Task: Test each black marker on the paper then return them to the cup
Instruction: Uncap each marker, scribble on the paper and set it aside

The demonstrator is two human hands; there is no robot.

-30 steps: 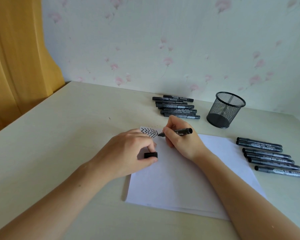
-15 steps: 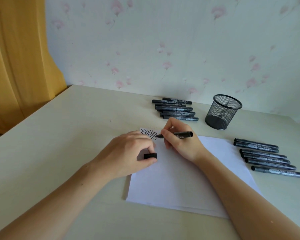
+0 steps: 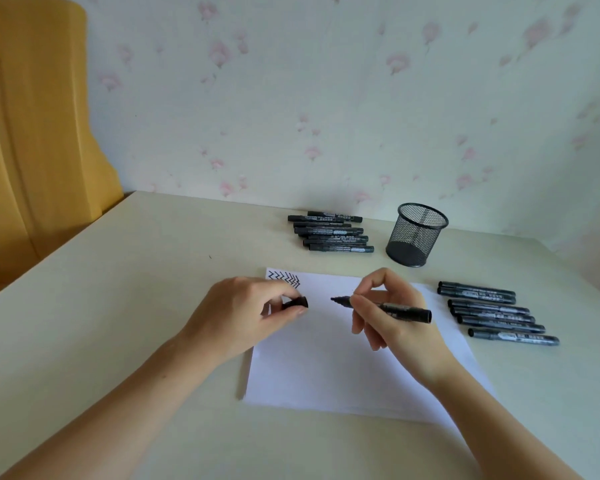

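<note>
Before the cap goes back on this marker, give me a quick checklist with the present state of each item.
1. Cap in hand: ok. The left hand pinches the black cap.
2. Marker secure: ok. The right hand holds the uncapped marker.
3. Tip off the paper: cannot tell; one view does not show its height.
4. Tip facing the cap: ok. It points left toward the cap, with a gap between them.
5. Test marks made: ok. A row of zigzag marks sits at the paper's far left corner.
6. Mesh cup ready: ok. Upright, with no markers inside.
</note>
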